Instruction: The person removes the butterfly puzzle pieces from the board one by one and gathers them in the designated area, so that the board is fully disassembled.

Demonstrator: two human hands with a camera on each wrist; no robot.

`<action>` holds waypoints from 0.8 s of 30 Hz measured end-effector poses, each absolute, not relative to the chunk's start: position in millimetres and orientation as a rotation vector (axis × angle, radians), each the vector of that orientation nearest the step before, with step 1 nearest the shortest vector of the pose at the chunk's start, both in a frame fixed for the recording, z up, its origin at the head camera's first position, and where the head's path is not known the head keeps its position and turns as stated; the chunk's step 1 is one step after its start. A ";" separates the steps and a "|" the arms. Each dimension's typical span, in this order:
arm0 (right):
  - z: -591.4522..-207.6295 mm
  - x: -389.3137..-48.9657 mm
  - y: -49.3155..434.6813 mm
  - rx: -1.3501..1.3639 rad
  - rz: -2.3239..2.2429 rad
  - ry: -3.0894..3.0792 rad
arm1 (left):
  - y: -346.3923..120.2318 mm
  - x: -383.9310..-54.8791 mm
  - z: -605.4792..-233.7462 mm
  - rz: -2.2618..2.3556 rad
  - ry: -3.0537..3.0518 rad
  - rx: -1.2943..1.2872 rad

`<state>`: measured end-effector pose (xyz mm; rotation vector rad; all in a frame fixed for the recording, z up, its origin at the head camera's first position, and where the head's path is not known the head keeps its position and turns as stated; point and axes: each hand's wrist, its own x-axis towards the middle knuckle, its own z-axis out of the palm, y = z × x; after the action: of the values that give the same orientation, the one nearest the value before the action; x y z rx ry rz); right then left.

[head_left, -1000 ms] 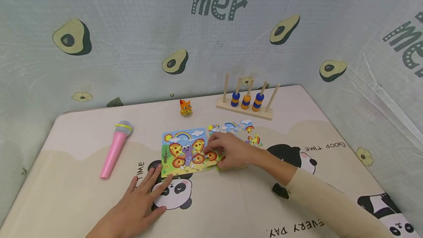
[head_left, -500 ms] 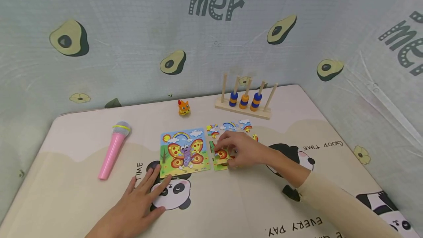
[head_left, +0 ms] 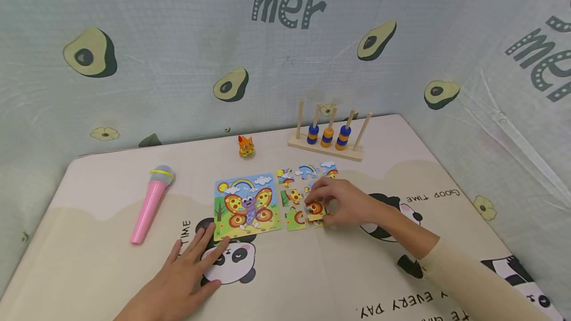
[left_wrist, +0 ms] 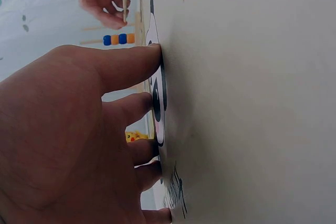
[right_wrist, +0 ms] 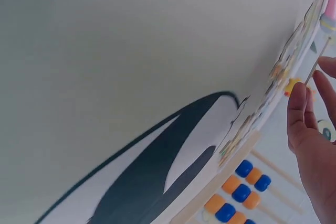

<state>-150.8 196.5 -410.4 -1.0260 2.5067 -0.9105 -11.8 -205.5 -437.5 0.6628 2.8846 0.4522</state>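
In the head view my right hand [head_left: 350, 204] pinches a puzzle piece [head_left: 316, 210] with an orange-red swirl between thumb and fingers. It holds the piece over the lower right of several loose puzzle pieces [head_left: 294, 220] spread in rows, partly hiding those beneath. In the left wrist view the held piece [left_wrist: 125, 7] is seen edge-on, raised above the table. Left of the loose pieces lies a square butterfly picture [head_left: 248, 207]. My left hand [head_left: 185, 274] rests with fingers spread on the printed table cover, its fingertips right at the picture's lower left edge.
A pink toy microphone [head_left: 153, 202] lies at the left. Behind the picture stands a small orange animal figure [head_left: 246, 146]. A wooden peg stand [head_left: 327, 148] with blue and orange beads is at the back, before a patterned cloth wall [head_left: 178, 38].
My right hand has carried the puzzle piece rightward from the butterfly picture's edge to over the lower right loose pieces, uncovering pieces at the left. My left hand has stayed in place.
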 end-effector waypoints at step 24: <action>-413.0 -146.0 244.9 -0.928 -0.806 2.601 | -205.9 -12.9 -437.5 0.473 2.853 0.650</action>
<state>-146.0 244.9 -413.0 -0.9276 2.6009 -0.8057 -12.9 -205.9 -437.5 0.6497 2.8529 0.4731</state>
